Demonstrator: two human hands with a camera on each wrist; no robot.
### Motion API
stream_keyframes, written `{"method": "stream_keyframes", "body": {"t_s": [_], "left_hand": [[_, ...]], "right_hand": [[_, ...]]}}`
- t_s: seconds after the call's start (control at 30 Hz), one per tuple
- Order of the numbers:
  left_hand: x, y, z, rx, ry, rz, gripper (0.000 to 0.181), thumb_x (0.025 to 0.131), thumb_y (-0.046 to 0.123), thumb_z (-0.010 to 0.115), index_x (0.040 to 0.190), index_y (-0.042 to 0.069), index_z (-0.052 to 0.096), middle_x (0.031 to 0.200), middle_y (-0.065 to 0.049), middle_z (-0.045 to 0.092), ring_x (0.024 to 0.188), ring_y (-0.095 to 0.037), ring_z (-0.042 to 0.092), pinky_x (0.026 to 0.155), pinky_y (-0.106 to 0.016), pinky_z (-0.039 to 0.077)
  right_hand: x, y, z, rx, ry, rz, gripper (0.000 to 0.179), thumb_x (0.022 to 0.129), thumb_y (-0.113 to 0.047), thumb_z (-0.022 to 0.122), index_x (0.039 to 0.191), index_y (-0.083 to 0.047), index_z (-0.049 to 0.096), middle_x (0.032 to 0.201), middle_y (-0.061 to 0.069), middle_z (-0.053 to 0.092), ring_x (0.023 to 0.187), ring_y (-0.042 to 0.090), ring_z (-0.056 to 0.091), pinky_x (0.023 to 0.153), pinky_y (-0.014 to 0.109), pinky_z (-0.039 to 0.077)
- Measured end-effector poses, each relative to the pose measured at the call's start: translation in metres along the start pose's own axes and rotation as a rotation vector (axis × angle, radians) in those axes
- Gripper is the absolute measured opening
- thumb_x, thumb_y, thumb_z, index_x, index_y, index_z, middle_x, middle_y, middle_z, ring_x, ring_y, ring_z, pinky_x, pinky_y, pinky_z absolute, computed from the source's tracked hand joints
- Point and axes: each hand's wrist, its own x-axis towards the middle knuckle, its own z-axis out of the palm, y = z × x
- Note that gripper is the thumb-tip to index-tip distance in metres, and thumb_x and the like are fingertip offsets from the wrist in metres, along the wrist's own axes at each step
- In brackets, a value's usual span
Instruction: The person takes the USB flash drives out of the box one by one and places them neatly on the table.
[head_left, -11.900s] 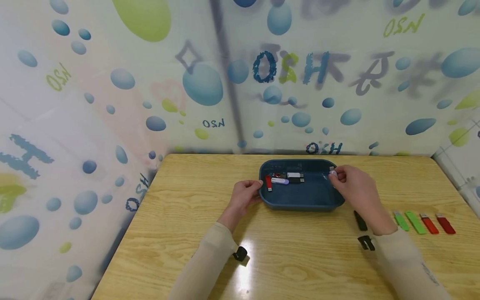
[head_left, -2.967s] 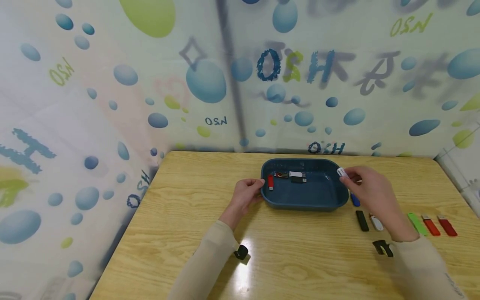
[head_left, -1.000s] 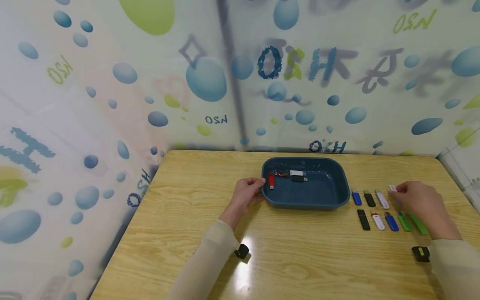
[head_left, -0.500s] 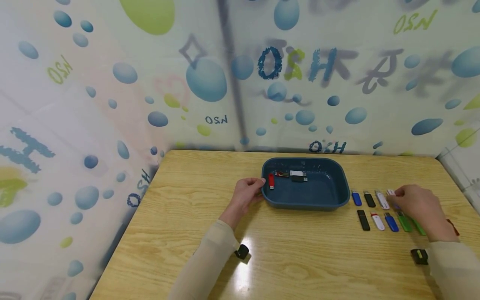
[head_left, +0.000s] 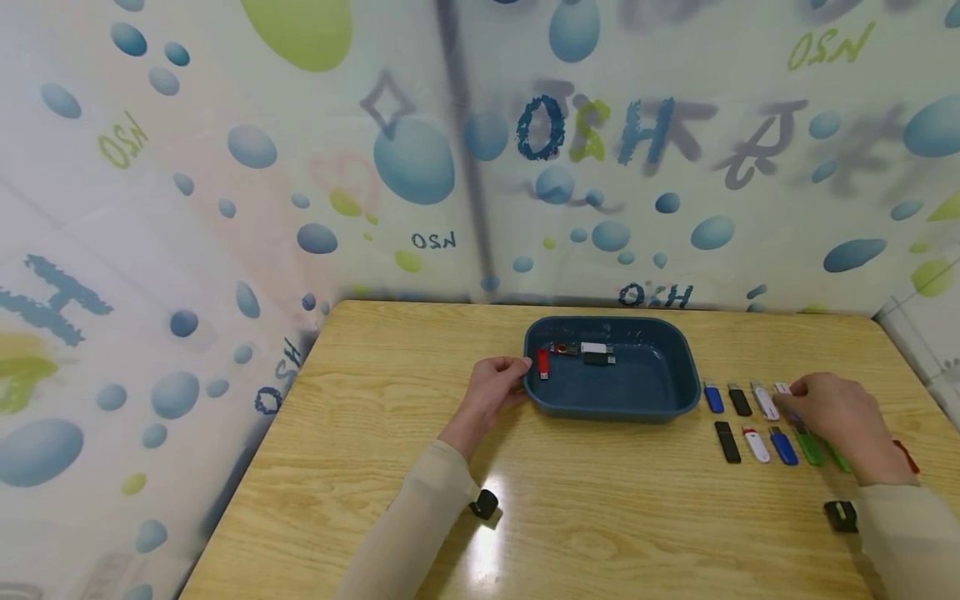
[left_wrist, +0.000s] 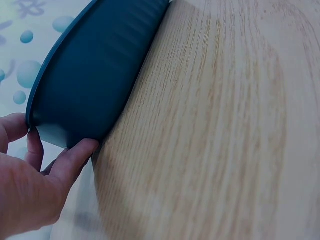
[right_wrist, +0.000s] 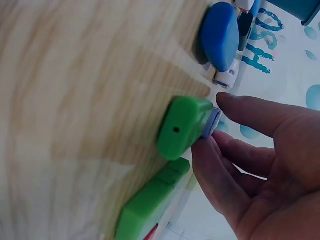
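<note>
My left hand [head_left: 487, 396] grips the left end of the dark blue tray [head_left: 641, 392], thumb at its rim; the left wrist view shows fingers [left_wrist: 75, 155] under the tray's wall. Several USB sticks lie inside, among them a red one [head_left: 543, 364], a white one [head_left: 594, 347] and a black one [head_left: 596, 359]. Over the back row right of the tray, my right hand [head_left: 840, 421] pinches a white and purple USB stick [right_wrist: 212, 123] low at the table. A green USB stick [right_wrist: 182, 127] stands close before it. The hand partly hides both.
Two rows of USB sticks lie on the wooden table [head_left: 375, 417]: blue [head_left: 713, 397], black [head_left: 739, 400] and white [head_left: 765, 402] behind, several more in front. A red stick [head_left: 906, 456] shows beyond the right wrist. Behind the table hangs a patterned curtain [head_left: 337, 167].
Three seconds ago my right hand held a white stick beside the tray's right end; it has since moved right and down to the back row. The left hand still holds the tray.
</note>
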Motion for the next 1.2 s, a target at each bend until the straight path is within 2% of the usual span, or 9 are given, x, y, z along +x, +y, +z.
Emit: {"method": "stream_keyframes", "body": {"t_s": [0.07, 0.17, 0.23, 0.33, 0.47, 0.63, 0.87, 1.03, 1.2], "left_hand": [[0.0, 0.0, 0.0, 0.0, -0.001, -0.003, 0.029, 0.101, 0.017, 0.069, 0.115, -0.008, 0.067, 0.114, -0.021, 0.07, 0.098, -0.025, 0.072, 0.086, -0.04, 0.062], [0.0, 0.0, 0.0, 0.003, 0.002, -0.003, 0.029, 0.101, 0.017, 0.069, 0.115, -0.008, 0.067, 0.113, -0.02, 0.07, 0.098, -0.025, 0.072, 0.085, -0.04, 0.062], [0.0, 0.0, 0.0, 0.004, 0.005, -0.005, 0.029, 0.101, 0.017, 0.069, 0.115, -0.008, 0.067, 0.113, -0.02, 0.07, 0.097, -0.025, 0.072, 0.085, -0.04, 0.062], [0.001, 0.0, -0.001, 0.001, 0.01, -0.01, 0.029, 0.1, 0.017, 0.07, 0.116, -0.007, 0.067, 0.113, -0.019, 0.07, 0.097, -0.025, 0.072, 0.085, -0.04, 0.062], [0.001, 0.0, -0.001, 0.001, 0.008, -0.011, 0.029, 0.1, 0.017, 0.07, 0.116, -0.007, 0.066, 0.112, -0.018, 0.07, 0.097, -0.025, 0.071, 0.084, -0.04, 0.062], [0.001, 0.0, -0.001, 0.0, 0.002, -0.006, 0.029, 0.1, 0.017, 0.07, 0.115, -0.007, 0.067, 0.11, -0.017, 0.07, 0.095, -0.023, 0.071, 0.084, -0.04, 0.062], [0.001, 0.001, 0.0, 0.002, 0.001, -0.009, 0.03, 0.1, 0.018, 0.07, 0.115, -0.008, 0.067, 0.111, -0.018, 0.069, 0.095, -0.023, 0.071, 0.084, -0.04, 0.062], [0.001, 0.001, 0.0, 0.0, 0.006, -0.02, 0.029, 0.1, 0.017, 0.07, 0.116, -0.007, 0.067, 0.112, -0.018, 0.069, 0.094, -0.022, 0.071, 0.085, -0.039, 0.062], [0.0, 0.001, 0.0, -0.001, 0.013, -0.016, 0.028, 0.099, 0.017, 0.071, 0.115, -0.007, 0.067, 0.11, -0.017, 0.069, 0.094, -0.022, 0.071, 0.084, -0.039, 0.062]], "right_hand": [[0.0, 0.0, -0.003, 0.0, -0.014, 0.005, 0.039, 0.103, -0.028, 0.06, 0.072, -0.006, 0.063, 0.061, 0.0, 0.049, 0.057, 0.021, 0.043, 0.053, 0.033, 0.031], [-0.002, -0.001, -0.009, -0.007, -0.006, 0.017, 0.042, 0.105, -0.03, 0.057, 0.091, 0.008, 0.069, 0.07, 0.008, 0.059, 0.063, 0.025, 0.049, 0.055, 0.037, 0.039], [-0.003, -0.004, -0.012, -0.007, 0.031, 0.019, 0.044, 0.106, -0.029, 0.058, 0.107, 0.015, 0.065, 0.08, 0.018, 0.065, 0.067, 0.03, 0.055, 0.058, 0.043, 0.046], [-0.005, -0.014, -0.013, -0.002, 0.123, -0.013, 0.048, 0.106, -0.028, 0.058, 0.117, 0.019, 0.06, 0.095, 0.03, 0.067, 0.077, 0.04, 0.062, 0.063, 0.053, 0.05], [-0.007, -0.039, -0.013, 0.026, 0.233, -0.127, 0.042, 0.105, -0.023, 0.06, 0.121, 0.016, 0.061, 0.105, 0.033, 0.067, 0.086, 0.046, 0.064, 0.069, 0.06, 0.051], [-0.007, -0.08, -0.011, 0.042, 0.287, -0.295, 0.036, 0.104, -0.017, 0.063, 0.123, 0.013, 0.063, 0.108, 0.031, 0.067, 0.092, 0.049, 0.067, 0.075, 0.064, 0.053], [-0.004, -0.135, 0.001, 0.048, 0.356, -0.532, 0.024, 0.098, -0.008, 0.071, 0.118, 0.006, 0.069, 0.106, 0.023, 0.07, 0.087, 0.036, 0.07, 0.072, 0.054, 0.059], [0.002, -0.167, 0.01, 0.04, 0.34, -0.639, 0.02, 0.098, -0.007, 0.071, 0.115, 0.002, 0.07, 0.104, 0.015, 0.07, 0.081, 0.025, 0.065, 0.066, 0.046, 0.054], [0.015, -0.188, 0.022, 0.038, 0.27, -0.713, 0.019, 0.1, -0.008, 0.068, 0.118, -0.001, 0.071, 0.109, 0.012, 0.07, 0.089, 0.025, 0.067, 0.072, 0.045, 0.057]]}}
